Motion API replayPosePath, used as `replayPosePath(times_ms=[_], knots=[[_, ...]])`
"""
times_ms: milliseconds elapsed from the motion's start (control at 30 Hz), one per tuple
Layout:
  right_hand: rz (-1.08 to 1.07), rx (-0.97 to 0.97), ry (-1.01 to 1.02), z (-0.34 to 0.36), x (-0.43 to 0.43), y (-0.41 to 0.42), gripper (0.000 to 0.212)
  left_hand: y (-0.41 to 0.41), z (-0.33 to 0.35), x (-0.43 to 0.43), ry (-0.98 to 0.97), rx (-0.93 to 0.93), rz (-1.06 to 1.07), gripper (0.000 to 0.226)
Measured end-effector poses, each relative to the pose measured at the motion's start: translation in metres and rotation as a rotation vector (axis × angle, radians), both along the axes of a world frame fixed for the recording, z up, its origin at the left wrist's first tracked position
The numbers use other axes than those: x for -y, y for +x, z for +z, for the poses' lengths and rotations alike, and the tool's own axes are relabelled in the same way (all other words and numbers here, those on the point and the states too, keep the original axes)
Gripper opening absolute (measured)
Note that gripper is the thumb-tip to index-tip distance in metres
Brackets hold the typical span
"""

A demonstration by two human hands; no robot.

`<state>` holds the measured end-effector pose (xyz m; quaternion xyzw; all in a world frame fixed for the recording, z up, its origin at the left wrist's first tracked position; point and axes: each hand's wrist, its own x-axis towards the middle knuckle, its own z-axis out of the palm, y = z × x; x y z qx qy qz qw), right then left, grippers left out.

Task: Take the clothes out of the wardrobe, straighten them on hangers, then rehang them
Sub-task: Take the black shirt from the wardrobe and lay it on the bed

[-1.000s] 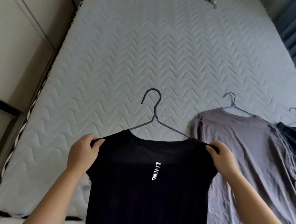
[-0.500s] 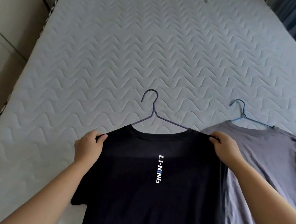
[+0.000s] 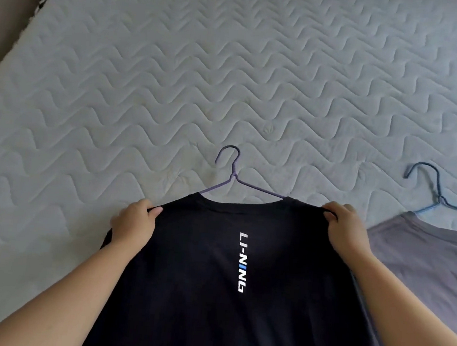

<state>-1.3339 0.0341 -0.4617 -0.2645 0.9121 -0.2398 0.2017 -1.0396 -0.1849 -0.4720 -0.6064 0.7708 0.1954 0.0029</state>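
While both arms are reaching forward from the bottom of the view, the black T-shirt [image 3: 212,269] is stretching between the hands, its body spreading toward the camera and covering the lower middle of the frame. The left hand [image 3: 133,223] is pinching the shirt's left shoulder seam, thumb on top and the fingers curling under the fabric; the right hand [image 3: 348,231] is pinching the right shoulder seam in the same way, with a small fold of cloth showing by its fingertips. Both hands are closing on fabric at about the same height, so the neckline is lying level between them. White and blue lettering reading LI-NING [image 3: 242,262] is running vertically down the shirt's middle, nearer the right hand than the left. A purple wire hanger [image 3: 232,177] is sitting inside the collar, its hook and the tops of its sloping arms sticking out beyond the neckline, over the quilted mattress [image 3: 174,84]. Whether the shirt's shoulders are touching the bed or being held just above it cannot be told. Just beside the right forearm, a grey T-shirt [image 3: 422,261] is lying flat on the mattress, on a blue wire hanger [image 3: 437,193] whose hook is pointing away from the camera, like the purple one.
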Motion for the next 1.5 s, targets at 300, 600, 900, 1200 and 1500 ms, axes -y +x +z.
replayPosePath(times_ms=[300,600,900,1200,1500], knots=[[-0.093,-0.254,-0.067,-0.065,0.013,0.015,0.020,0.009,-0.066,-0.015,-0.351,-0.069,0.062,0.018],[0.079,-0.274,0.149,-0.055,0.007,0.020,0.042,0.007,-0.051,-0.018,-0.281,0.036,0.120,0.052],[0.273,-0.018,0.311,0.024,-0.086,0.075,0.054,0.054,0.041,-0.112,0.021,0.013,0.046,0.039],[0.193,0.225,0.353,0.102,-0.264,0.192,0.045,0.181,0.119,-0.294,0.312,0.032,0.285,0.015],[-0.065,0.558,0.415,0.155,-0.385,0.270,0.033,0.293,0.196,-0.439,0.524,0.017,0.510,0.009]])
